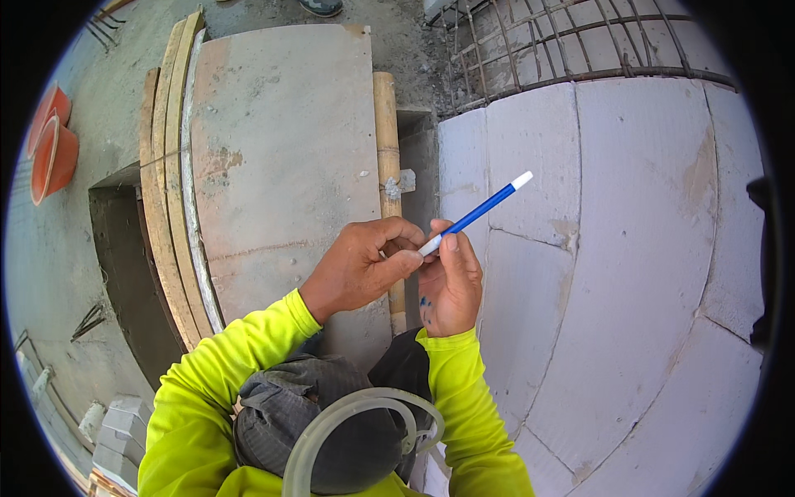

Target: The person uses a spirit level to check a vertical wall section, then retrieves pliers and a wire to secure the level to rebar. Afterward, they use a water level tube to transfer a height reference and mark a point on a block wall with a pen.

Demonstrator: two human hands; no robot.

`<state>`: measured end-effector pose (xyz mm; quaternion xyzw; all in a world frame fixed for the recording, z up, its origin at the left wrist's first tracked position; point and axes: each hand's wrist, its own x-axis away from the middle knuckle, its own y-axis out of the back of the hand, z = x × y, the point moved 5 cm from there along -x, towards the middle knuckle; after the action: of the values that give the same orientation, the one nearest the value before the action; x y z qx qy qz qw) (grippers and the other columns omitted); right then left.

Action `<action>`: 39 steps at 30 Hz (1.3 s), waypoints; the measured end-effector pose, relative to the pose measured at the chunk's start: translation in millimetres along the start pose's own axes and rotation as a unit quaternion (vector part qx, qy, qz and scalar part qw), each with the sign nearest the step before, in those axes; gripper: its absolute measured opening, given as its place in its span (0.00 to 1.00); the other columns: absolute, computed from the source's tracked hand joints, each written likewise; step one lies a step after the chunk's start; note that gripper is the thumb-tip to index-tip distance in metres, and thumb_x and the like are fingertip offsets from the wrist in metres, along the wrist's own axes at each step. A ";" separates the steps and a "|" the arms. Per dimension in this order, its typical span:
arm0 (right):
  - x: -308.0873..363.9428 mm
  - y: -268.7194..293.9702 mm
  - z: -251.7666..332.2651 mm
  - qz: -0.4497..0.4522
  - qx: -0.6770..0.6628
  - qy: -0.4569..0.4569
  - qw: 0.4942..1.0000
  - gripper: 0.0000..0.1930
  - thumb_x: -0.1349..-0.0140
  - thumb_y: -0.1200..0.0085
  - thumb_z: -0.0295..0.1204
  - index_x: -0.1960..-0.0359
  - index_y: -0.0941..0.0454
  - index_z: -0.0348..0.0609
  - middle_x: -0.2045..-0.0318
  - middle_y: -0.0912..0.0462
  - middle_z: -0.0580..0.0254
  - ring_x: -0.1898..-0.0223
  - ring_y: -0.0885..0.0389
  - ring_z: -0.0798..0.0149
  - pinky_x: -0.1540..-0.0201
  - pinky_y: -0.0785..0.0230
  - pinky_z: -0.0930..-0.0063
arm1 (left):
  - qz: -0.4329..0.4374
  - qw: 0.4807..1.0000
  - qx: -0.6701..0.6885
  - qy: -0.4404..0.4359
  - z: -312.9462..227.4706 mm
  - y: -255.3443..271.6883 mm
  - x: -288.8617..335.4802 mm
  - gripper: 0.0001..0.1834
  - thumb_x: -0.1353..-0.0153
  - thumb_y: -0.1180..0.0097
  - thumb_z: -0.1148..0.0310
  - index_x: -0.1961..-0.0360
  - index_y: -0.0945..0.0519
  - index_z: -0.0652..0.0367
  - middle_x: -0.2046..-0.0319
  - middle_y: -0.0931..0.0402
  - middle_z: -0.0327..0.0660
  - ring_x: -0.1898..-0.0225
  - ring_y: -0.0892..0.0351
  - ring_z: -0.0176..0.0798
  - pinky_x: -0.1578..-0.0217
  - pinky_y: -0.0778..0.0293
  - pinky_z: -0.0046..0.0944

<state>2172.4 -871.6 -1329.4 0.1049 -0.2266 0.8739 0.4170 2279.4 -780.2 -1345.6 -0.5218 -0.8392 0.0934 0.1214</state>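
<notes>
A slim blue pen [480, 209] with white ends is held out in front of me, slanting up to the right. My left hand [364, 261] pinches its lower white end between thumb and fingertips. Nearer its middle, my right hand [451, 286] grips the blue barrel between thumb and fingers, palm partly turned up. Dark blue smudges mark that palm. Whether the pen's tip is covered cannot be made out under the left fingers. A loop of pale translucent hose [331, 427] lies in front of my lap, below both hands.
White block wall [638, 215] with visible joints stands at right, with a rebar grid [563, 41] beyond. A broad concrete-stained board [281, 141] lies ahead, between wooden planks [170, 174] and a bamboo pole [387, 124]. Orange buckets [55, 161] and a floor opening [124, 257] are at left.
</notes>
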 end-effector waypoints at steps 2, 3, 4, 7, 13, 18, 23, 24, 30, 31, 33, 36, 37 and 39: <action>-4.8 -1.8 -4.5 0.013 0.059 -0.021 0.998 0.15 0.28 0.47 0.37 0.50 0.22 0.37 0.69 0.23 0.70 0.67 0.28 0.77 0.63 0.34 0.82 | -0.013 1.000 -0.021 0.015 10.2 5.8 2.3 0.09 0.37 0.44 0.72 0.57 0.22 0.65 0.70 0.21 0.42 0.70 0.24 0.30 0.68 0.26 0.31; -8.4 -1.2 -4.5 0.017 0.090 -0.030 0.995 0.15 0.28 0.47 0.36 0.50 0.22 0.37 0.70 0.23 0.70 0.69 0.28 0.77 0.65 0.35 0.83 | -0.018 0.999 -0.043 -0.009 11.1 8.1 2.4 0.09 0.37 0.44 0.73 0.58 0.22 0.65 0.71 0.21 0.42 0.71 0.24 0.31 0.69 0.27 0.32; -12.5 -0.5 -1.1 0.025 0.091 -0.025 0.995 0.14 0.29 0.46 0.36 0.51 0.21 0.37 0.71 0.23 0.69 0.70 0.28 0.77 0.67 0.35 0.83 | -0.028 0.996 -0.088 -0.011 13.6 10.8 1.6 0.08 0.38 0.43 0.73 0.58 0.23 0.64 0.71 0.22 0.43 0.72 0.24 0.34 0.70 0.27 0.33; -23.3 3.5 10.8 0.033 0.135 -0.023 0.990 0.13 0.30 0.45 0.35 0.55 0.21 0.37 0.74 0.22 0.68 0.74 0.28 0.77 0.72 0.34 0.83 | -0.055 0.977 -0.190 -0.076 12.6 12.5 0.7 0.07 0.39 0.43 0.72 0.60 0.24 0.62 0.72 0.25 0.46 0.75 0.24 0.43 0.71 0.27 0.39; -34.2 -2.5 20.4 0.059 0.291 0.018 0.955 0.11 0.30 0.44 0.33 0.58 0.21 0.35 0.75 0.21 0.64 0.78 0.28 0.76 0.76 0.34 0.82 | -0.043 0.968 -0.215 -0.125 27.4 10.6 -4.3 0.07 0.36 0.45 0.69 0.62 0.25 0.62 0.71 0.26 0.50 0.73 0.24 0.56 0.68 0.27 0.48; -66.8 9.9 84.6 -0.038 0.104 0.171 0.979 0.06 0.32 0.43 0.26 0.59 0.23 0.37 0.74 0.20 0.62 0.78 0.24 0.73 0.75 0.31 0.80 | 0.119 0.976 -0.181 -0.030 75.7 29.5 -11.0 0.12 0.33 0.49 0.63 0.64 0.24 0.62 0.71 0.24 0.52 0.68 0.22 0.59 0.63 0.27 0.53; -111.7 -0.8 112.2 0.118 0.704 0.345 0.610 0.06 0.40 0.40 0.20 0.61 0.21 0.39 0.69 0.17 0.55 0.69 0.16 0.63 0.66 0.23 0.72 | -0.291 0.884 -0.361 -0.054 113.8 160.7 -25.8 0.08 0.32 0.49 0.67 0.64 0.24 0.62 0.69 0.22 0.50 0.70 0.21 0.53 0.69 0.25 0.45; -124.8 -2.0 100.0 0.168 0.709 0.375 0.573 0.08 0.43 0.39 0.18 0.62 0.21 0.38 0.67 0.18 0.52 0.68 0.16 0.57 0.65 0.22 0.68 | -0.328 0.854 -0.400 -0.053 121.0 185.8 -33.8 0.09 0.33 0.47 0.65 0.63 0.23 0.59 0.68 0.21 0.46 0.70 0.20 0.51 0.70 0.25 0.45; -190.6 15.3 49.9 0.196 0.793 0.323 0.478 0.08 0.38 0.43 0.21 0.57 0.21 0.38 0.62 0.21 0.47 0.63 0.19 0.46 0.60 0.24 0.61 | -0.371 0.774 -0.511 -0.045 154.2 232.3 -45.2 0.08 0.33 0.46 0.61 0.62 0.23 0.53 0.66 0.21 0.39 0.69 0.18 0.46 0.69 0.23 0.43; -197.4 18.6 47.2 0.190 0.815 0.300 0.458 0.08 0.38 0.43 0.22 0.57 0.21 0.38 0.61 0.21 0.47 0.63 0.19 0.46 0.60 0.24 0.60 | -0.371 0.774 -0.511 -0.044 155.7 231.7 -45.1 0.08 0.33 0.46 0.61 0.62 0.23 0.53 0.66 0.21 0.39 0.69 0.18 0.45 0.69 0.23 0.43; -208.0 24.6 43.0 0.161 0.859 0.239 0.424 0.09 0.37 0.43 0.24 0.55 0.21 0.39 0.61 0.21 0.47 0.63 0.19 0.45 0.60 0.25 0.58 | -0.351 0.786 -0.510 -0.004 159.7 231.3 -45.8 0.07 0.33 0.46 0.62 0.60 0.23 0.53 0.64 0.20 0.41 0.67 0.17 0.46 0.67 0.21 0.41; -214.7 14.8 50.9 0.206 0.846 0.256 0.420 0.10 0.36 0.43 0.25 0.54 0.21 0.38 0.63 0.21 0.46 0.64 0.19 0.45 0.61 0.25 0.59 | -0.353 0.788 -0.504 -0.008 157.5 232.4 -47.1 0.06 0.33 0.45 0.64 0.59 0.23 0.53 0.63 0.19 0.41 0.66 0.16 0.44 0.66 0.20 0.39; -218.3 11.4 56.5 0.212 0.844 0.240 0.430 0.10 0.36 0.43 0.25 0.54 0.21 0.38 0.63 0.20 0.46 0.64 0.18 0.45 0.60 0.24 0.60 | -0.359 0.787 -0.502 -0.016 156.3 233.1 -46.5 0.06 0.33 0.44 0.64 0.59 0.23 0.53 0.63 0.19 0.41 0.66 0.16 0.44 0.66 0.20 0.39; -227.6 1.2 68.5 0.224 0.835 0.217 0.454 0.11 0.36 0.43 0.25 0.54 0.21 0.37 0.63 0.19 0.46 0.64 0.17 0.46 0.59 0.24 0.62 | -0.358 0.788 -0.500 -0.039 155.2 234.2 -47.1 0.06 0.33 0.44 0.65 0.59 0.23 0.53 0.64 0.19 0.41 0.66 0.16 0.44 0.67 0.20 0.39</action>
<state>2314.5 -1060.5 -1354.5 0.1553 0.6938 0.7017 -0.0450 2452.5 -724.6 -1565.0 -0.1679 -0.8990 -0.3693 -0.1649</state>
